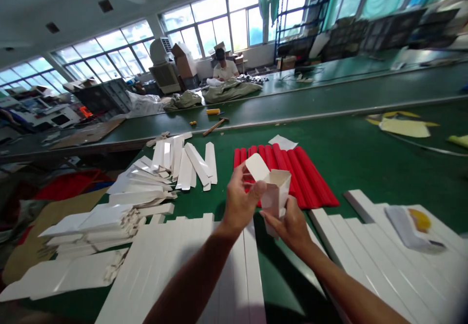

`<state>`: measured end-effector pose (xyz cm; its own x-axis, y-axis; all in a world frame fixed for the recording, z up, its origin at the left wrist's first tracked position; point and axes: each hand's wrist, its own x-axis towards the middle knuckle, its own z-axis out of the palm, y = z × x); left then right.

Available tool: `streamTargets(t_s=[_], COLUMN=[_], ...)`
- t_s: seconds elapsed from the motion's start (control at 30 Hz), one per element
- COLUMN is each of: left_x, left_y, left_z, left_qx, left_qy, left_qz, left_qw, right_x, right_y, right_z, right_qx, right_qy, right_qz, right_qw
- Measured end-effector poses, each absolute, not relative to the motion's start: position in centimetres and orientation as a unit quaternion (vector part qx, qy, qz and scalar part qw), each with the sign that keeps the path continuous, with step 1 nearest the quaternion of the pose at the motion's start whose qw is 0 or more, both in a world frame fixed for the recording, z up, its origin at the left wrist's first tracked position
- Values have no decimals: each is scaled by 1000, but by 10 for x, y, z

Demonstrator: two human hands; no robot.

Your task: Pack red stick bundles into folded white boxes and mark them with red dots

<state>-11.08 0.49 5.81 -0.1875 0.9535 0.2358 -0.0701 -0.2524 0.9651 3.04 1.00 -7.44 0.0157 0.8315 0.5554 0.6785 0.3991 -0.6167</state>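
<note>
1. Box (pixel 281 194) is held above the bench (pixel 373 168), its inside hard to make out.
2. Left grip (pixel 241 199) pinches its top by the flap, fingertips partly hidden.
3. Right grip (pixel 290 224) clasps its side, partly covering it.
4. Red strips (pixel 310 177) behind are partly blocked.

The left hand (pixel 241 198), right hand (pixel 291 224) and both forearms (pixel 195 270) are bare.
</note>
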Motion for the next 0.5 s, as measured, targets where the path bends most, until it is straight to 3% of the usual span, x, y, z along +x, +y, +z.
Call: streamTargets(t_s=[0.13, 0.27, 0.4, 0.5], left_x=[-67, -40, -50, -65], left_y=[-6, 3, 17, 20], left_z=[25, 10, 0, -8], left_qx=[426, 380, 425, 455], left_qy=[544, 598, 604, 591], left_qz=[630, 626, 615, 613], left_qw=[354, 325, 276, 260], right_x=[38, 35, 57, 92], right_y=[10, 6, 10, 32], right_z=[-99, -114, -119, -124], right_qx=[-541, -500, -377, -495], right_qy=[-703, -733, -828, -784], right_qz=[-51, -78, 17, 96], right_qw=[459, 455, 415, 363])
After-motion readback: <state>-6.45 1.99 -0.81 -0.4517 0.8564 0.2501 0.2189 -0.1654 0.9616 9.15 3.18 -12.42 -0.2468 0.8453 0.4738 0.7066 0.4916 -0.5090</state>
